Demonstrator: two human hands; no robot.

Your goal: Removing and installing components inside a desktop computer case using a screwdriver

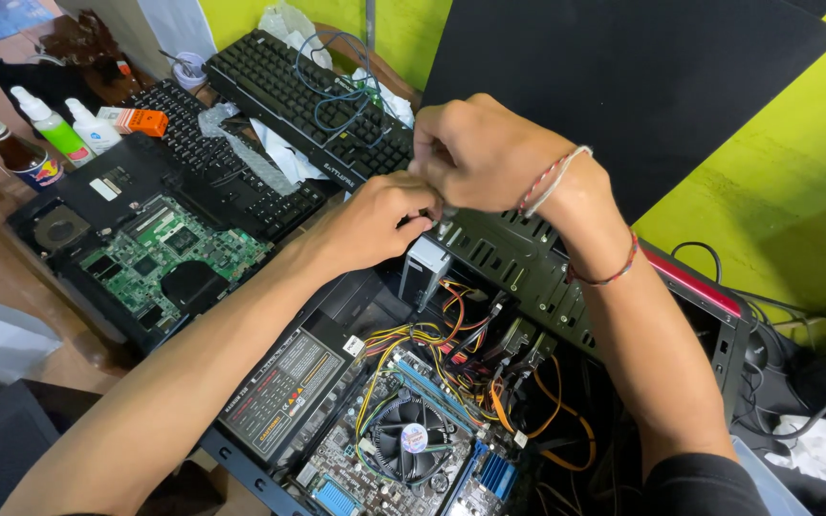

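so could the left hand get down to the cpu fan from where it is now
Probably yes. The left hand is up at the drive cage, and the case is open with the cpu fan facing up. Only loose yellow and orange cables lie between, beside the fan rather than over it.

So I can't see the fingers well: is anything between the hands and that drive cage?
Nothing visible. Left hand and right hand meet at the top edge of the drive cage; the wires lie lower, inside the case.
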